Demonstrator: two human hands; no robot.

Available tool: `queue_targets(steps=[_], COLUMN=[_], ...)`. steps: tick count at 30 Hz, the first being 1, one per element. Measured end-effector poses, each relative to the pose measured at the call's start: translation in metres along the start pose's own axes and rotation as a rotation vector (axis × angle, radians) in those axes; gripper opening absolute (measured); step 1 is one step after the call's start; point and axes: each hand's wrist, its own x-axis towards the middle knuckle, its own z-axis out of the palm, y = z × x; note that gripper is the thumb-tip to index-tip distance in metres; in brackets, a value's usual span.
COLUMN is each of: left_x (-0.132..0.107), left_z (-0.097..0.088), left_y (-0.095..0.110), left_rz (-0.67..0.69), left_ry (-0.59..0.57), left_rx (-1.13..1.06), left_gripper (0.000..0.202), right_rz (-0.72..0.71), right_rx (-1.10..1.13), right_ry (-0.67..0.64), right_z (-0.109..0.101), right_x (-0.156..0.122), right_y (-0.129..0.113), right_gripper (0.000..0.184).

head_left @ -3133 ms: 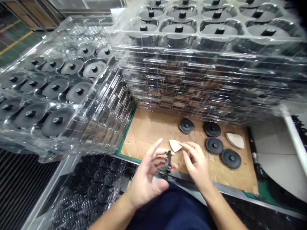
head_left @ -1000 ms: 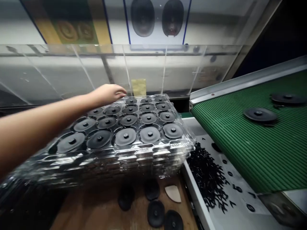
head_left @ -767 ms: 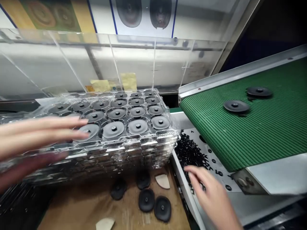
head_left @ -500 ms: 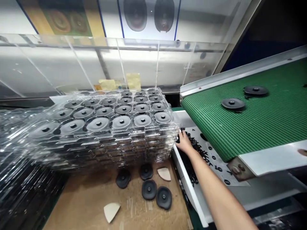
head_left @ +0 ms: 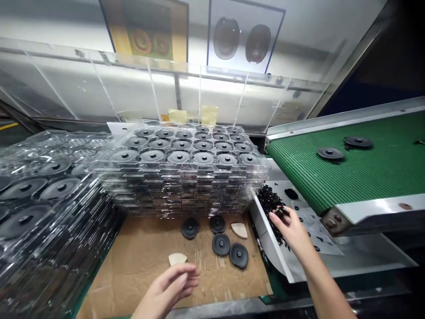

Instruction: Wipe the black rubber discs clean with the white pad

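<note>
My right hand is over the white bin on the right, its thumb and fingers pinching a small black piece whose exact shape I cannot make out. Beneath it lies a heap of small black parts. My left hand hovers above the cardboard sheet, its fingers loosely bent and apart from the thumb, with nothing seen in them. Just past its fingers is a cream wedge. Several dark rounded discs with a centre stud, among them one disc, lie on the cardboard, near another cream wedge.
Stacked clear plastic trays filled with grey discs stand at the back. A second tray stack rises at left. On the right, a green conveyor belt carries a disc and another behind it. The bin's white wall borders the cardboard.
My right hand has lifted back toward me from the bin's far end, with a small black piece in its fingers. My left hand has come into view at the bottom. The camera has turned left.
</note>
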Motion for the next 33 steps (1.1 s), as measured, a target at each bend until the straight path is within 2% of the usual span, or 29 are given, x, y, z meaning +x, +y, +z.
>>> queue_targets(steps=[2, 4, 7, 8, 10, 14, 17, 20, 22, 24, 26, 29, 30, 33], left_x=[0.003, -0.005, -0.03, -0.039, -0.054, -0.071, -0.077, -0.079, -0.076, -0.071, -0.064, -0.053, -0.049, -0.039], left_z=[0.026, 0.046, 0.059, 0.058, 0.05, 0.023, 0.004, -0.012, -0.024, -0.038, -0.052, -0.069, -0.073, -0.081], left_y=[0.002, -0.006, -0.028, -0.035, -0.044, -0.045, -0.041, -0.037, -0.035, -0.035, -0.035, -0.036, -0.036, -0.034], left_rz=[0.048, 0.139, 0.26, 0.262, 0.27, 0.357, 0.392, 0.439, 0.421, 0.378, 0.334, 0.268, 0.252, 0.21], left_ry=[-0.176, -0.325, -0.369, -0.364, -0.307, -0.089, -0.038, -0.008, -0.035, -0.078, -0.086, -0.048, -0.033, 0.01], left_rx=[-0.061, -0.138, -0.315, -0.36, -0.407, -0.484, -0.58, -0.667, -0.754, -0.838, -0.899, -0.962, -0.975, -0.988], left_gripper=[0.04, 0.051, 0.085, 0.093, 0.097, 0.087, 0.089, 0.083, 0.077, 0.066, 0.054, 0.045, 0.046, 0.049], right_rz=[-0.101, -0.236, -0.552, -0.608, -0.637, -0.601, -0.669, -0.826, -0.901, -0.954, -0.941, -0.808, -0.77, -0.745], right_rx=[0.112, 0.22, 0.367, 0.385, 0.401, 0.446, 0.462, 0.366, 0.243, 0.124, 0.052, -0.136, -0.213, -0.353], right_ry=[-0.022, -0.012, 0.134, 0.187, 0.244, 0.133, 0.036, -0.11, -0.197, -0.225, -0.168, -0.107, -0.14, -0.359], right_z=[0.006, 0.024, 0.067, 0.083, 0.112, 0.152, 0.165, 0.167, 0.163, 0.157, 0.152, 0.157, 0.163, 0.187], right_x=[-0.052, -0.103, -0.164, -0.179, -0.205, -0.237, -0.247, -0.249, -0.248, -0.243, -0.229, -0.196, -0.183, -0.154], right_y=[-0.016, -0.036, -0.067, -0.075, -0.087, -0.09, -0.085, -0.084, -0.085, -0.085, -0.081, -0.064, -0.057, -0.035], right_gripper=[0.046, 0.043, 0.042, 0.042, 0.04, 0.037, 0.042, 0.05, 0.058, 0.064, 0.064, 0.049, 0.042, 0.031])
